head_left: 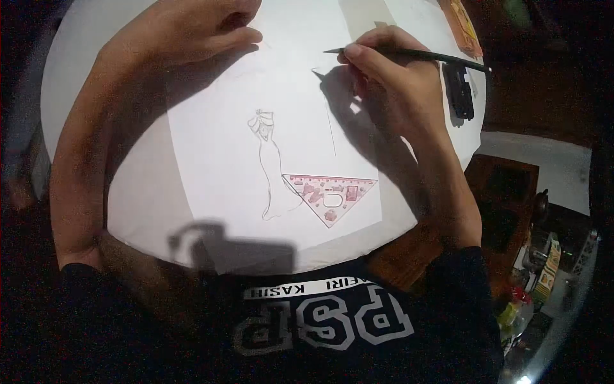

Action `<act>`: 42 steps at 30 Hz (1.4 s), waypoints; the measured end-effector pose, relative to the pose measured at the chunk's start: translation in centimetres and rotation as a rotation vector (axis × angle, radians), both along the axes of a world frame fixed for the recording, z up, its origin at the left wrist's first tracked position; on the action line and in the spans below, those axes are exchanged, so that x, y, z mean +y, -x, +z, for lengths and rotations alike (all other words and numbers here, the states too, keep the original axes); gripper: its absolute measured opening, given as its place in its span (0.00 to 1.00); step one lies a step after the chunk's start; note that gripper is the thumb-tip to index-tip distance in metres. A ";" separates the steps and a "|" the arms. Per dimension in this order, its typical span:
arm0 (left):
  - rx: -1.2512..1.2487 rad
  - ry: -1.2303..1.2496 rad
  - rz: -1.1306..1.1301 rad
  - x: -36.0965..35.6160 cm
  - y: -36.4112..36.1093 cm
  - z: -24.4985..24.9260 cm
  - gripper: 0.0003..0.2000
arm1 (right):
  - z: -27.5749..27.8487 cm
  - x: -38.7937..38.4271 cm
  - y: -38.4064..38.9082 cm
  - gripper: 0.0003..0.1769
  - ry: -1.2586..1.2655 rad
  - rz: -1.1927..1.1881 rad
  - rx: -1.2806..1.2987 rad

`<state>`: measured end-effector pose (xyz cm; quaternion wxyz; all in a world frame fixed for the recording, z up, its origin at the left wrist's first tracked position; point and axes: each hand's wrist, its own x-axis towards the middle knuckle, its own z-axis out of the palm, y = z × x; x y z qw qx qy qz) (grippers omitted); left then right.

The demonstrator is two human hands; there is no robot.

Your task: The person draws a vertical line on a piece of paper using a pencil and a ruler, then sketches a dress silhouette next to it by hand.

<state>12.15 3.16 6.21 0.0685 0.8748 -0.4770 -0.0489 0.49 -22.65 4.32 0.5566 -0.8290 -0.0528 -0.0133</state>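
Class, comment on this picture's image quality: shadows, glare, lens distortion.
Head view: the right hand casts a dark shadow on the paper; head view: a bright glare spot sits at the lower right; head view: the left forearm looks bowed, probably wide-angle distortion.

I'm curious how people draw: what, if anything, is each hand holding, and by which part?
The right hand holds the pencil just behind its pointed tip. The left hand is partly cut off, so I cannot tell.
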 end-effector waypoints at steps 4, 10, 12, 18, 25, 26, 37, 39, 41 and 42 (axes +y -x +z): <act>0.156 0.283 -0.032 1.4 -0.9 -2.1 0.18 | -1.6 0.4 0.1 0.06 -0.044 -0.100 0.020; 0.143 0.323 -0.133 1.3 -0.1 -0.6 0.24 | -1.4 0.6 1.0 0.06 0.058 -0.070 -0.139; 0.133 0.330 -0.157 1.3 -0.5 -1.3 0.25 | -2.0 0.7 0.8 0.07 0.165 -0.061 -0.182; 0.125 0.279 -0.152 1.3 -0.5 -1.1 0.26 | -1.7 1.1 1.0 0.07 0.187 -0.055 -0.183; 0.155 0.233 -0.089 1.1 0.2 -0.7 0.26 | -1.7 1.0 0.9 0.08 0.238 -0.007 -0.223; 0.148 0.232 -0.059 1.0 0.2 -0.9 0.26 | -1.5 1.2 1.0 0.08 0.239 -0.007 -0.223; 0.134 0.270 -0.107 1.1 0.1 -1.1 0.27 | -1.6 0.9 0.7 0.06 0.489 0.118 -0.422; 0.149 0.237 -0.076 1.1 0.1 -1.0 0.27 | -1.5 1.2 0.9 0.06 0.374 0.063 -0.329; 0.126 0.261 -0.113 1.2 0.0 -1.1 0.27 | -1.6 1.2 0.9 0.06 0.259 0.008 -0.236; 0.126 0.261 -0.114 1.1 0.1 -0.8 0.27 | -1.8 1.0 0.8 0.07 0.233 0.006 -0.246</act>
